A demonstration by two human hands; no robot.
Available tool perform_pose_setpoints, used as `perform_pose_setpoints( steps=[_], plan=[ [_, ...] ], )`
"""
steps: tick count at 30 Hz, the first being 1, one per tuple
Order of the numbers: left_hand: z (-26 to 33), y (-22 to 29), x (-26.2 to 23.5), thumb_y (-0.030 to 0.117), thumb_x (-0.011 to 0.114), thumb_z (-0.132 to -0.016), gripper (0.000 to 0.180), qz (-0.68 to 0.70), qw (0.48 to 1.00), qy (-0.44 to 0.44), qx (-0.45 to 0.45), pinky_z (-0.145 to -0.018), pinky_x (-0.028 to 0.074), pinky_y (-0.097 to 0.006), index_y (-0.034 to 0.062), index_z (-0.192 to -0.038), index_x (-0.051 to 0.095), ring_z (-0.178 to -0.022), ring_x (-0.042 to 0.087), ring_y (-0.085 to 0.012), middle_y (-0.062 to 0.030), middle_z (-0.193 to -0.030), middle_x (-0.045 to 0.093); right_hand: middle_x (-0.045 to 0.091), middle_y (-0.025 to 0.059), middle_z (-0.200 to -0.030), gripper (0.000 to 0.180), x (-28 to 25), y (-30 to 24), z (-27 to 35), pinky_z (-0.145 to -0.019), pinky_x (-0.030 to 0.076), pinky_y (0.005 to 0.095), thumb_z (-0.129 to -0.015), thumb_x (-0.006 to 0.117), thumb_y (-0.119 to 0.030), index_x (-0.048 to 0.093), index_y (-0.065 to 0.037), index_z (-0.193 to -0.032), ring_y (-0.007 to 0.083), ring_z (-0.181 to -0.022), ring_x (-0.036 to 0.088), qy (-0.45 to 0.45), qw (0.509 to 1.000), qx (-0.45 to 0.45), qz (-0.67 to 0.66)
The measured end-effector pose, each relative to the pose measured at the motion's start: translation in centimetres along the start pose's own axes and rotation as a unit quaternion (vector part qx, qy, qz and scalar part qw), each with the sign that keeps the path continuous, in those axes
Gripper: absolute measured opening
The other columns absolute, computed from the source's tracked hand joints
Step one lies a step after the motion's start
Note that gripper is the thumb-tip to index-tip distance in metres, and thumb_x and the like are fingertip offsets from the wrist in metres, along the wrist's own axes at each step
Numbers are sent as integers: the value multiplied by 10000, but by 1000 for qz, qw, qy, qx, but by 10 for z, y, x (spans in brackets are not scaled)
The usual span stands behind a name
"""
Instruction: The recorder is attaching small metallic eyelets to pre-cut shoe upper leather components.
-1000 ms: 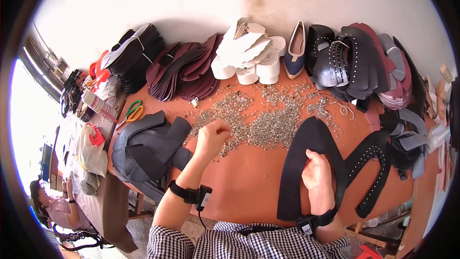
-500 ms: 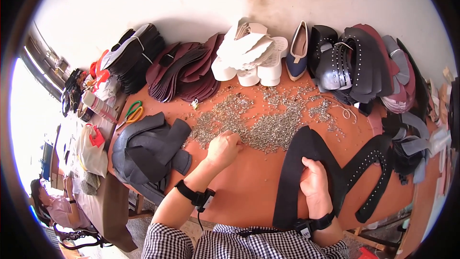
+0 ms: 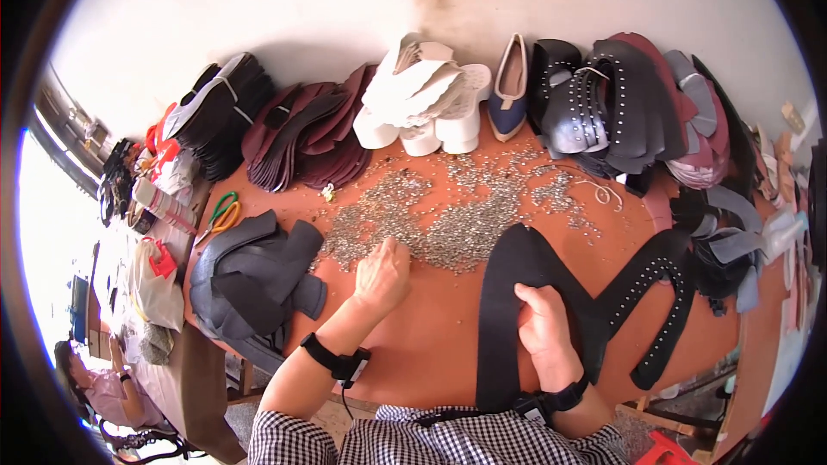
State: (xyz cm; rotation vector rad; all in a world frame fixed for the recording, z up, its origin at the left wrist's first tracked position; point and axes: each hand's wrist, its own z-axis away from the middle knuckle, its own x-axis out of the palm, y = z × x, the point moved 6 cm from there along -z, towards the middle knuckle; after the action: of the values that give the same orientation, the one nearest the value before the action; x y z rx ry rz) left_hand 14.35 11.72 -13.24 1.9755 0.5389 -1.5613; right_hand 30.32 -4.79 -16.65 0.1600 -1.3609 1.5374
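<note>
At the near edge of a spread of small metal studs (image 3: 469, 228), my left hand (image 3: 384, 275) is closed with its fingers curled down. Whatever it may pinch is hidden. My right hand (image 3: 546, 327) grips a black shoe upper piece (image 3: 504, 327), thumb on top and the other fingers out of sight beneath. That piece lies on the table to the right, its curved strap (image 3: 664, 263) lined with a row of shiny studs. Left of my left hand is a heap of plain dark cut pieces (image 3: 245, 280).
Along the wall stand black pieces (image 3: 220, 116), maroon pieces (image 3: 306, 133), white soles (image 3: 422, 108), a navy shoe (image 3: 510, 90) and studded uppers (image 3: 616, 108). Scissors (image 3: 222, 217) lie at the left edge of the orange table (image 3: 422, 344). Another person (image 3: 112, 379) sits at far left.
The whole view has shifted so that the table's things sit farther left. My left hand has turned slightly, its fingers pointing more downward at the studs. My right hand keeps its grip.
</note>
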Motion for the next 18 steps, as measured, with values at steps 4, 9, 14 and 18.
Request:
perform_pose_setpoints(
  steps=[4,9,14,18],
  plan=[
    [-1,0,1,48,520,-674,116,-5,1000,-10,-13,-630,477,-419,5,-774,481,-816,531,-320,-153,-858,469,602,34,-811,58,7,-3,2,-688,423,228,-761,551,26,600,-3,-773,102,-720,553,-40,999,-26,-5],
    [-1,1,2,42,521,-678,112,-20,999,-8,31,-639,470,-422,7,-775,477,-819,527,-328,-148,-860,462,602,27,-842,118,7,-4,3,-692,416,221,-751,527,49,606,9,-830,88,-745,544,-73,997,-36,7],
    [-6,-17,0,63,523,-721,76,12,998,11,-57,-658,457,-445,18,-779,502,-806,554,-337,-164,-835,513,596,39,-766,68,4,-2,3,-671,423,238,-729,534,44,589,5,-734,109,-707,555,-70,997,-12,24],
    [-4,-47,-22,76,535,-742,90,152,973,145,-100,-547,467,-379,-11,-762,530,-590,602,-276,-131,-642,595,595,40,-772,67,7,0,5,-671,422,236,-732,537,39,590,4,-750,111,-714,554,-50,998,-11,28]
  ],
)
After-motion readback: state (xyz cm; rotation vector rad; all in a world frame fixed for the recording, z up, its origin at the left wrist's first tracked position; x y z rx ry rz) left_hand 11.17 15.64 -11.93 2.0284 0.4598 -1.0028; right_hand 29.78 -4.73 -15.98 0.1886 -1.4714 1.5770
